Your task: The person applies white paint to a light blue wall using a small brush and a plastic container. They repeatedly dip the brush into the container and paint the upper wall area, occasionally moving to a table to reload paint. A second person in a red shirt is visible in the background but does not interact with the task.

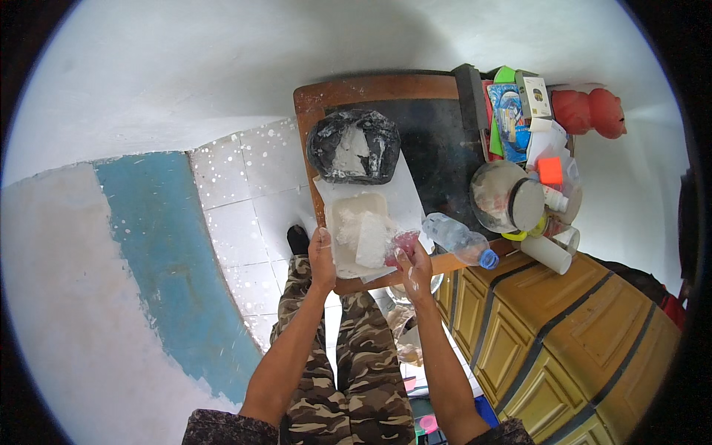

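Note:
A shallow white plastic tray [350, 268] holds white powder [350, 225], partly heaped. My left hand [321, 258] grips the tray's left rim, thumb on top. In my right hand [414, 272] is a red scraper or scoop [405, 245], dusted white; its far edge lies at the powder over the tray's right side. A white flat-faced piece [371, 240] sits beside it; I cannot tell whether this is packed powder or part of the tool. White dust marks my right fingers. Beyond the tray, a black plastic bag [378, 130] lies open with white powder [350, 150] inside. White paper [403, 189] lies beneath.
The wood-framed dark table [434, 133] meets the wall. A clear plastic bottle [453, 236] with a blue cap lies near my right hand. Farther right are a round jar [492, 194], a white cup [548, 256], boxes and a red figurine [589, 113]. A wooden cabinet [512, 322] stands right.

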Demonstrator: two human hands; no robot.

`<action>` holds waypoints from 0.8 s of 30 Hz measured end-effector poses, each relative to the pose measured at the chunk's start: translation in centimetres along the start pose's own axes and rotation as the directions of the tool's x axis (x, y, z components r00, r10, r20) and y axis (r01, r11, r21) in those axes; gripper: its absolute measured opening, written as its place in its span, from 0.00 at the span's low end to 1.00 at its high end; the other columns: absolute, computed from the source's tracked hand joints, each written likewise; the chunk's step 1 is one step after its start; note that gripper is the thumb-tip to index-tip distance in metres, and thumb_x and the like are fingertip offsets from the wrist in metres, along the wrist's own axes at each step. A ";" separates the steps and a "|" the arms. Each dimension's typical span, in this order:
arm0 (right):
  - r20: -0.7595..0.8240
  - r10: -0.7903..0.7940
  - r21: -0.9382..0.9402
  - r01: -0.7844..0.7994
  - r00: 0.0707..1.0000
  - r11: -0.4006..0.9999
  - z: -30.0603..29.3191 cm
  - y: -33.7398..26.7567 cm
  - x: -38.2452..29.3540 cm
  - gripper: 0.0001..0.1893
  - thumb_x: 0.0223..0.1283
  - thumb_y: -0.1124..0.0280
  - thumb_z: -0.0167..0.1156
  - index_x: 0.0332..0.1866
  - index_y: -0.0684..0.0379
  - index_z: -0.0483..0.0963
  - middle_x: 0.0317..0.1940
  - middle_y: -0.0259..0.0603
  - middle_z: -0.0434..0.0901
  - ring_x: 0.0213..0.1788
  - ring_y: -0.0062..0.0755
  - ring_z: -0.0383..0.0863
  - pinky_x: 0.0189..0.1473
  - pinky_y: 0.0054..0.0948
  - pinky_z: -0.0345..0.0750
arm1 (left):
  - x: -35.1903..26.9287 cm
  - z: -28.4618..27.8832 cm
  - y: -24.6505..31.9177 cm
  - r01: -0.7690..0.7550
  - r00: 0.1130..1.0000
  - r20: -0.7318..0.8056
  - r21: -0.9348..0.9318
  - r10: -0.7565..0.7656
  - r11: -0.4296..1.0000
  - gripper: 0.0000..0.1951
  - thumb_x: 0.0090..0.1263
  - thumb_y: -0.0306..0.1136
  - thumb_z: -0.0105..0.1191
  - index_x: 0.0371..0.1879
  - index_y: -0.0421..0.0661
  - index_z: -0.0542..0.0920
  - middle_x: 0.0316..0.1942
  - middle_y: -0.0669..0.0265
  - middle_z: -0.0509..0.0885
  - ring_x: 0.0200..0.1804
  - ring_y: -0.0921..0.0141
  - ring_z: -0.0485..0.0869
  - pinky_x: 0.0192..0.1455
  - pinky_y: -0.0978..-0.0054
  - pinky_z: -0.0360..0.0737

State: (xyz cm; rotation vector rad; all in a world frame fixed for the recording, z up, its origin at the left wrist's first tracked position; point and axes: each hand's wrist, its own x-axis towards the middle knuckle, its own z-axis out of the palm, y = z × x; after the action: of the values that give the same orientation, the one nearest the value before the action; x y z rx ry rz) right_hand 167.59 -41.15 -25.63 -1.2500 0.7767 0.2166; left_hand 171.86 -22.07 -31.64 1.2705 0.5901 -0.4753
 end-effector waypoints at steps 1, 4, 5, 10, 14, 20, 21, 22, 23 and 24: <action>0.011 -0.021 -0.013 0.021 1.000 1.000 0.1 -0.2 -0.4 0.13 0.72 0.74 0.53 0.57 0.66 0.71 0.47 0.39 0.78 0.46 0.25 0.80 0.49 0.28 0.81 | 0.1 -0.5 -0.3 -0.023 1.000 0.012 -0.031 0.023 0.999 0.23 0.82 0.49 0.40 0.61 0.42 0.73 0.53 0.62 0.79 0.55 0.70 0.77 0.59 0.70 0.76; 0.017 -0.062 -0.059 0.063 0.998 0.996 0.4 -1.6 -2.3 0.12 0.72 0.74 0.53 0.56 0.65 0.71 0.46 0.38 0.78 0.47 0.25 0.80 0.50 0.27 0.80 | -0.2 0.2 0.8 -0.067 0.995 0.057 -0.194 0.079 0.979 0.24 0.82 0.49 0.38 0.64 0.43 0.71 0.56 0.61 0.78 0.57 0.68 0.78 0.62 0.68 0.75; 0.007 -0.060 -0.079 0.060 0.998 0.995 0.6 -2.0 -3.0 0.12 0.72 0.74 0.53 0.56 0.65 0.71 0.46 0.38 0.78 0.47 0.25 0.80 0.50 0.27 0.80 | -0.4 0.7 1.7 -0.076 0.993 0.072 -0.259 0.098 0.963 0.24 0.82 0.49 0.37 0.65 0.43 0.70 0.58 0.61 0.78 0.58 0.67 0.78 0.63 0.67 0.74; -0.049 -0.091 -0.085 0.086 0.995 0.993 0.4 -1.5 -4.4 0.13 0.72 0.74 0.55 0.57 0.64 0.71 0.45 0.37 0.78 0.44 0.24 0.79 0.48 0.26 0.80 | -0.2 -0.5 1.5 -0.033 0.943 0.307 -0.292 0.127 0.956 0.27 0.82 0.50 0.35 0.68 0.41 0.67 0.62 0.60 0.75 0.62 0.65 0.77 0.67 0.65 0.72; -0.049 -0.123 -0.063 0.120 0.991 0.991 0.2 -1.5 -4.4 0.12 0.73 0.72 0.53 0.57 0.64 0.70 0.49 0.39 0.77 0.48 0.26 0.80 0.49 0.28 0.80 | -0.9 1.5 3.6 -0.056 0.952 0.267 -0.334 0.151 0.941 0.26 0.83 0.49 0.36 0.66 0.39 0.68 0.60 0.59 0.77 0.61 0.66 0.77 0.66 0.66 0.73; -0.101 -0.013 0.246 0.038 0.995 0.969 -0.5 -0.5 -3.0 0.17 0.73 0.74 0.52 0.63 0.62 0.69 0.52 0.37 0.76 0.48 0.25 0.80 0.48 0.26 0.80 | -1.9 2.1 4.2 -0.163 0.979 0.120 -0.008 0.163 0.987 0.24 0.80 0.46 0.47 0.63 0.37 0.72 0.57 0.64 0.78 0.58 0.75 0.74 0.62 0.76 0.71; -0.103 0.005 0.291 0.026 0.995 0.956 -0.5 -0.5 -2.9 0.17 0.72 0.75 0.52 0.64 0.62 0.68 0.52 0.36 0.76 0.48 0.24 0.80 0.48 0.26 0.80 | -2.0 2.0 4.3 -0.131 0.984 0.121 0.006 0.130 0.991 0.24 0.80 0.45 0.48 0.64 0.37 0.72 0.58 0.63 0.78 0.58 0.75 0.74 0.63 0.76 0.70; -0.089 0.007 0.277 0.018 0.996 0.961 -0.6 -0.4 -2.9 0.18 0.72 0.76 0.51 0.65 0.62 0.68 0.52 0.36 0.76 0.48 0.24 0.79 0.48 0.25 0.80 | -2.0 1.9 4.4 -0.099 0.988 0.122 0.020 0.096 0.995 0.24 0.80 0.45 0.48 0.64 0.37 0.72 0.58 0.63 0.78 0.59 0.75 0.74 0.64 0.76 0.70; -0.076 0.009 0.262 0.011 0.997 0.965 -0.7 -0.2 -2.9 0.19 0.71 0.76 0.51 0.65 0.62 0.68 0.52 0.36 0.76 0.48 0.23 0.79 0.48 0.25 0.80 | -2.1 1.8 4.5 -0.066 0.991 0.123 0.034 0.062 0.997 0.24 0.80 0.45 0.48 0.64 0.37 0.73 0.58 0.63 0.78 0.59 0.75 0.74 0.64 0.76 0.69; -0.060 0.011 0.244 0.004 0.998 0.970 -0.7 -0.3 -2.9 0.19 0.71 0.77 0.51 0.66 0.61 0.67 0.52 0.36 0.76 0.49 0.23 0.79 0.48 0.24 0.79 | -1.9 1.6 4.1 -0.059 0.995 0.081 0.031 0.057 0.998 0.26 0.80 0.48 0.49 0.64 0.37 0.72 0.56 0.64 0.79 0.57 0.74 0.76 0.62 0.75 0.72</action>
State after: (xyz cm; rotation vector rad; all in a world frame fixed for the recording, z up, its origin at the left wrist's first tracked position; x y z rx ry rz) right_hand 165.34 -41.12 -23.62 -1.0258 0.8321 0.0827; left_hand 173.26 -22.63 -27.04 1.2905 0.4788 -0.4869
